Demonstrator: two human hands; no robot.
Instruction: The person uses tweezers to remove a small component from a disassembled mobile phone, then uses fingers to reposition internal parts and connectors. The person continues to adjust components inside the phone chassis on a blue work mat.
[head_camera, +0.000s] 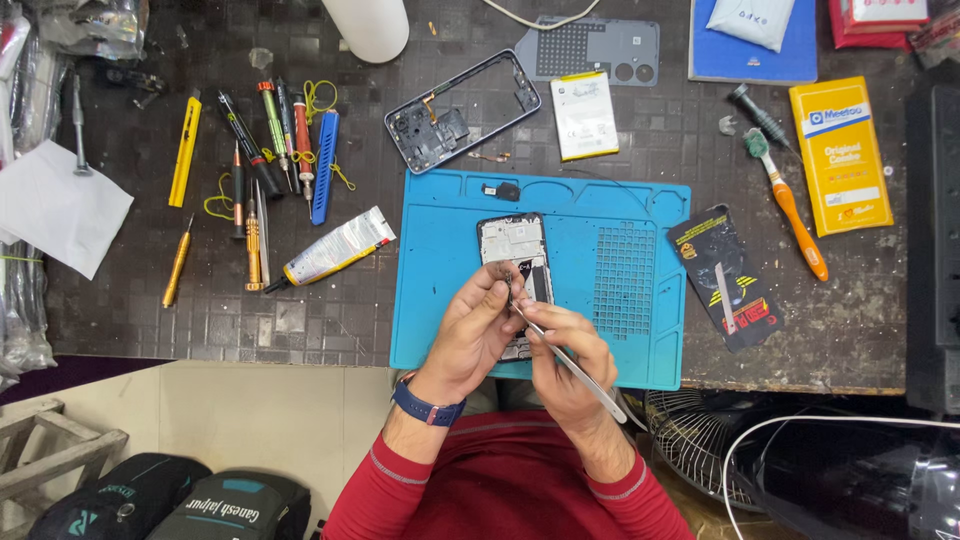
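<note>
An opened phone with bare circuitry lies on the blue work mat. My left hand rests on the phone's lower part, fingers pinched near its middle. My right hand grips metal tweezers, whose tips reach the phone's board next to the left fingertips. A small black part lies at the mat's upper edge.
A phone frame, battery and grey back cover lie beyond the mat. Screwdrivers and a blue pry tool sit left, with a glue tube. A yellow packet, toothbrush and black packet are right.
</note>
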